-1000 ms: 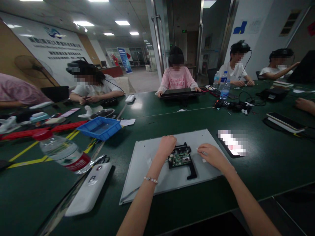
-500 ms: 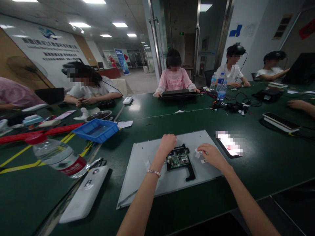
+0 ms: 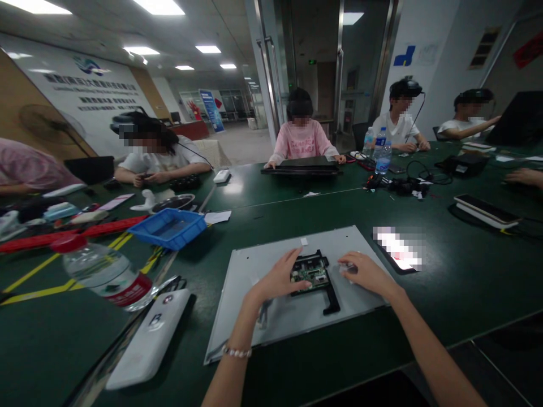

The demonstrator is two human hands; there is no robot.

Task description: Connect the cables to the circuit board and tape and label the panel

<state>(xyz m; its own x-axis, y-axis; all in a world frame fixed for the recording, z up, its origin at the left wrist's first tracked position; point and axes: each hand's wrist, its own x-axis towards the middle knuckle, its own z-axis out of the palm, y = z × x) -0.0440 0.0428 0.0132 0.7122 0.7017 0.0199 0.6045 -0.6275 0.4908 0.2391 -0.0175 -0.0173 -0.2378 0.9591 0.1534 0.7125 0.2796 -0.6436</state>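
Observation:
A pale flat panel (image 3: pixel 246 271) lies on the green table, and on it rests a green circuit board (image 3: pixel 314 276) in a black frame (image 3: pixel 333 299). My left hand (image 3: pixel 280 278) reaches over the left side of the board, fingers and thumb spread apart, with nothing in it. Right of the board, my right hand (image 3: pixel 360 270) is closed on small white pieces (image 3: pixel 347 268), partly hidden by the fingers. A small white tab (image 3: pixel 304 241) shows on the panel above the board.
A lit phone (image 3: pixel 399 249) lies right of the panel. To the left are a white power bank (image 3: pixel 148 339), a water bottle (image 3: pixel 106 274) and a blue tray (image 3: pixel 169 227). Several people sit around the table, one holding a black panel (image 3: pixel 301 169).
My left hand has opened and moved down over the board's left side, uncovering the white tab. My right hand stays near the same place. The person opposite has shifted the black panel slightly left.

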